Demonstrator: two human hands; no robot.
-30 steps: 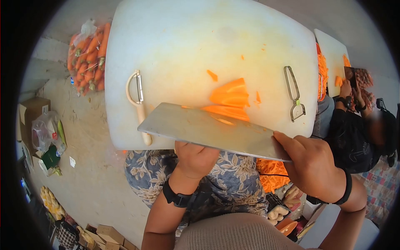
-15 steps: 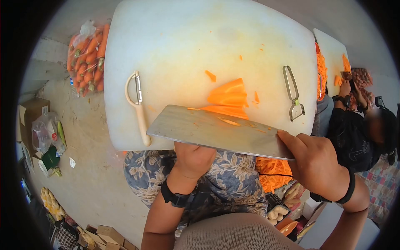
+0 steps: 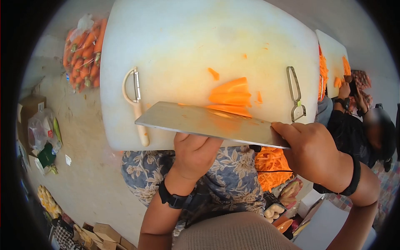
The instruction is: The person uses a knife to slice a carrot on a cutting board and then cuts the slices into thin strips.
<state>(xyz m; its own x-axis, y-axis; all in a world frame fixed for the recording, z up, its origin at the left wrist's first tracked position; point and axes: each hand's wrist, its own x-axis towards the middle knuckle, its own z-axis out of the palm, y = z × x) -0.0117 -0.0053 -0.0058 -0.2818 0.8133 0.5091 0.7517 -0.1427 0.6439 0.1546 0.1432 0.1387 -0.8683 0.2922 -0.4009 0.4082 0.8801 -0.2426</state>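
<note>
A broad cleaver (image 3: 200,123) lies almost flat above the near edge of the white cutting board (image 3: 187,54), its blade pointing left. My right hand (image 3: 314,152) is wrapped round its handle, thumb side against the blade's end. My left hand (image 3: 196,154) is under the blade's lower edge; its fingertips are hidden behind the metal. Thin orange carrot slices (image 3: 230,92) fan out just beyond the blade, partly covered by it, with small scraps beside them. A cream-handled peeler (image 3: 138,110) is at the board's left, and a metal peeler (image 3: 295,93) at its right.
A clear bag of carrots (image 3: 85,54) is beyond the board's left edge. Shredded carrot (image 3: 273,168) is piled below the board. At the right, another person (image 3: 354,129) works at a second board (image 3: 333,54). Cardboard boxes (image 3: 106,235) stand at the lower left.
The cleaver has shifted left with my right hand, its tip now overlapping the cream peeler's handle. More of my left hand shows below the blade. The view has moved slightly.
</note>
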